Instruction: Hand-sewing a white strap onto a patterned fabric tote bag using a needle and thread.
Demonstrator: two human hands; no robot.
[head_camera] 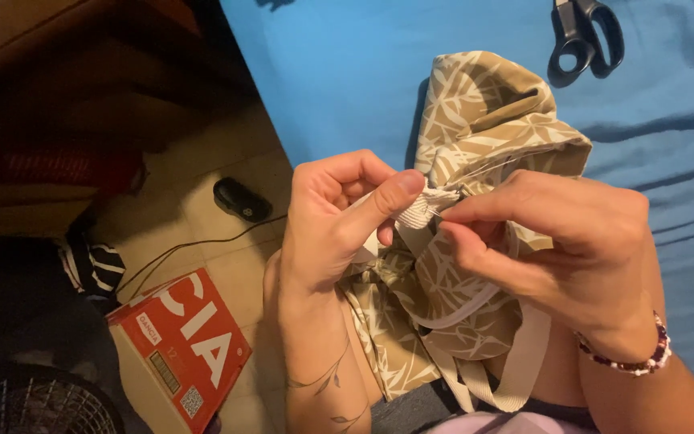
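Soft matt cloth in the bag (475, 137), tan with a pale leaf print, creased all over. The strap (421, 207) pinched by the left hand (335, 221) looks ribbed, a coarser woven webbing, off-white. The right hand (560, 241) pinches a thin thread (487, 170) (fine, faintly shiny). The bracelet (644, 358) shows glossy beads. Under it all, the sheet (363, 64) is smooth blue fabric, matt. The scissors (584, 36) have black plastic handles, slightly glossy. The box (182, 345) is red printed cardboard; the floor (226, 233) is dull tile.
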